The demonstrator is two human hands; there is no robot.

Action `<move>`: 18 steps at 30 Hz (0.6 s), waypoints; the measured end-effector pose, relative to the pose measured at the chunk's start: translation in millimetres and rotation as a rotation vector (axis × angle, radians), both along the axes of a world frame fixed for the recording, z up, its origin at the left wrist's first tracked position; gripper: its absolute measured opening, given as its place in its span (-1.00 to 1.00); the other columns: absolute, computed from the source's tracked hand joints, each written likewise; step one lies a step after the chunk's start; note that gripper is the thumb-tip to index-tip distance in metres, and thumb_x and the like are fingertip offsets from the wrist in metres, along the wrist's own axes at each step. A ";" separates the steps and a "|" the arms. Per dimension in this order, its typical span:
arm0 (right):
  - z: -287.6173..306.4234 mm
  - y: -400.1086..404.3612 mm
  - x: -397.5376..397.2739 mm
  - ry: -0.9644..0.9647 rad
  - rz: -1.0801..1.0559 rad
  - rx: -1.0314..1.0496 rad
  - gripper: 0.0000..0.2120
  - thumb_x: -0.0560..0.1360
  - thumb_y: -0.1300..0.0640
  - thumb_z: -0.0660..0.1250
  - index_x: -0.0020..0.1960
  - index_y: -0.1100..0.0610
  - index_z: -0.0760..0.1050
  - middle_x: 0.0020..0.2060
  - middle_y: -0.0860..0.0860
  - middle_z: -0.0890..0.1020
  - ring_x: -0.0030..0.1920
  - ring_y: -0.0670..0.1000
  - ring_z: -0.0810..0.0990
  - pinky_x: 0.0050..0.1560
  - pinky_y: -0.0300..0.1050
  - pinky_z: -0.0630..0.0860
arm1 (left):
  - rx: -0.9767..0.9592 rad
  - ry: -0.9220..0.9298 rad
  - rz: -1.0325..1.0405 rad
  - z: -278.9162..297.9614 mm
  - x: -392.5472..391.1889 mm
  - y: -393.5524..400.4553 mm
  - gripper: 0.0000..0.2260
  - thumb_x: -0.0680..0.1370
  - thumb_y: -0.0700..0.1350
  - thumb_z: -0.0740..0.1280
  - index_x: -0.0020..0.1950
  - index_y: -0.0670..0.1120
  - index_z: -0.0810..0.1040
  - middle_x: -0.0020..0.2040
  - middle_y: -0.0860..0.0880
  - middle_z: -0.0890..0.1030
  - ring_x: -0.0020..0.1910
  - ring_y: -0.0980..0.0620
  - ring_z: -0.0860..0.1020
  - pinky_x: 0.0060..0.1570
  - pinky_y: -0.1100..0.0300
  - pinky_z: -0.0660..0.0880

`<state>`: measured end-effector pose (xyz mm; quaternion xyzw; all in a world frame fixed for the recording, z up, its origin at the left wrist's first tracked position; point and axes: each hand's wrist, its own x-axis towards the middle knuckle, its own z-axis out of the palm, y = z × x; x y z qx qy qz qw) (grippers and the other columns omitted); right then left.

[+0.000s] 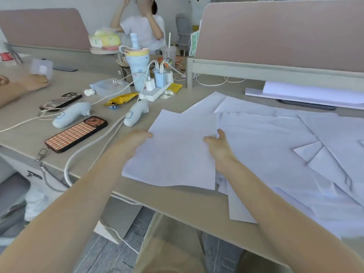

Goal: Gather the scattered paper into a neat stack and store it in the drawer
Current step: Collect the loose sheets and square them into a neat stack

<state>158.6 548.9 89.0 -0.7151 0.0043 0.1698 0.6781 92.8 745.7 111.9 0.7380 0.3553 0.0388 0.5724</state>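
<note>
While both hands work at the desk's near edge, head view only:
left hand: left hand (137, 141) grasps the left edge of the held sheets (175, 152), thumb on top, fingers hidden beneath.
right hand: right hand (218, 144) grips the right edge of the same sheets, thumb up, fingers under the paper.
held sheets: small bundle, tilted, its near edge lifted off the desk (183, 205) and hanging close to the desk's front edge.
scattered paper: loose sheets (279, 146) spread to the right, overlapping at odd angles; some overhang the front edge; one has a folded corner (307, 152).
far edge: divider panel (281, 34) bounds the back; a flat white pile (307, 93) lies under it.
left side: crowded; checked phone (76, 133), second phone (61, 101), two pale handheld devices (71, 114) (136, 113), cables, power strip (153, 93) with chargers, tumbler (136, 66).
open room: bare desk strip between the held sheets and the front edge; narrow gap between sheets and nearest cable.
drawer: cannot tell where it is.
others: a hand (33, 81) at far left, a seated person (143, 28) behind.
</note>
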 end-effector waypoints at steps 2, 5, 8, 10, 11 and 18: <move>-0.2 9.2 -4.3 0.010 0.007 0.050 -0.69 0.50 0.28 0.14 0.21 0.08 0.25 -0.08 0.05 0.49 -0.13 0.06 0.48 -0.09 -0.04 0.45 | 0.107 -0.030 0.029 -4.1 -0.7 9.9 -0.47 0.57 -0.19 0.23 0.52 -0.07 0.14 0.35 -0.10 0.34 0.21 -0.08 0.42 0.13 0.11 0.35; -2.4 20.2 -9.7 -0.011 0.060 0.097 -0.73 0.46 0.31 0.15 0.09 0.05 0.34 -0.05 0.08 0.57 -0.10 0.12 0.57 0.00 0.04 0.52 | 0.394 0.009 -0.052 -5.6 -9.2 19.4 -0.45 0.50 -0.30 0.16 0.48 -0.06 0.17 0.07 -0.12 0.41 -0.18 -0.08 0.42 -0.29 0.19 0.30; -2.6 21.6 -13.7 -0.024 0.144 0.076 -0.71 0.42 0.26 0.20 0.14 0.16 0.42 -0.04 0.08 0.61 -0.07 0.14 0.61 -0.02 0.02 0.52 | 0.576 0.107 -0.125 -10.1 -18.0 22.7 -0.45 0.47 -0.36 0.11 0.45 -0.05 0.28 0.18 -0.15 0.49 0.00 -0.18 0.51 -0.18 0.11 0.43; -4.1 15.8 -10.6 -0.033 0.153 0.039 -0.58 0.34 0.14 0.23 0.19 0.17 0.41 0.05 0.07 0.61 0.02 0.16 0.61 -0.03 -0.01 0.49 | 0.653 0.190 -0.082 -10.9 -20.3 20.4 -0.50 0.49 -0.34 0.10 0.43 -0.09 0.31 0.26 -0.20 0.47 0.15 -0.23 0.50 0.05 0.00 0.48; -4.9 11.0 -8.0 -0.049 0.145 0.020 -0.57 0.32 0.12 0.23 0.19 0.13 0.40 0.07 0.03 0.59 0.03 0.16 0.59 -0.02 -0.02 0.49 | 0.687 0.233 -0.063 -12.3 -20.0 18.6 -0.52 0.50 -0.32 0.10 0.42 -0.11 0.31 0.28 -0.21 0.44 0.21 -0.23 0.46 0.13 -0.03 0.45; 0.1 -58.8 7.2 -0.346 0.019 -0.232 -0.67 0.55 0.19 0.20 0.30 0.03 0.42 0.25 -0.12 0.45 0.23 -0.06 0.41 0.19 -0.15 0.35 | 0.875 0.083 -0.061 -25.2 -8.4 -18.2 -0.47 0.52 -0.29 0.14 0.49 -0.02 0.21 0.51 -0.11 0.12 0.46 -0.13 0.12 0.40 0.02 0.10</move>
